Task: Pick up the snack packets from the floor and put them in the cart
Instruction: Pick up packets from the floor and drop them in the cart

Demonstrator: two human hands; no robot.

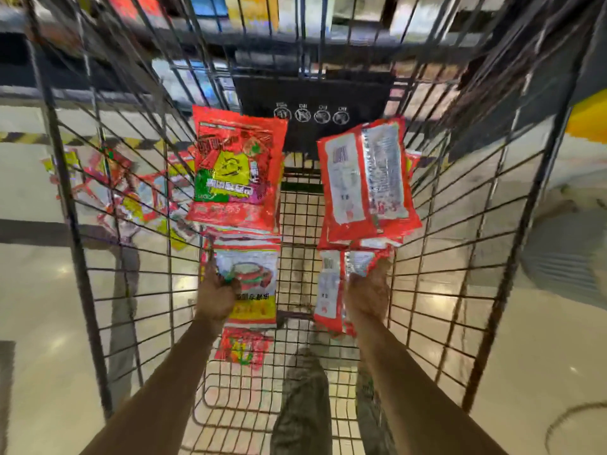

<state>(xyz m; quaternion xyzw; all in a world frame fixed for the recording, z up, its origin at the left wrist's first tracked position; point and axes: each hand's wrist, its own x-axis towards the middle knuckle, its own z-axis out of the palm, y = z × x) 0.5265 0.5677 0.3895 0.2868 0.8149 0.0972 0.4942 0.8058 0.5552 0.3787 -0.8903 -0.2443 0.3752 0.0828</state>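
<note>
Both my arms reach down into a black wire cart (460, 224). My left hand (216, 295) grips a stack of red snack packets (238, 172), printed side up, with a lower packet (253, 284) hanging beneath. My right hand (369, 292) grips a second bunch of red packets (366, 182), back sides with barcodes facing up. Both bunches hang inside the cart above its mesh bottom. One red packet (243, 348) lies lower down under my left hand. Several more packets (131, 192) lie on the floor outside the cart's left wall.
A black panel with white icons (315, 106) closes the cart's far end. Store shelves (256, 14) with goods stand beyond it. Glossy tiled floor (39, 323) surrounds the cart. My trouser leg (303, 399) shows below through the mesh.
</note>
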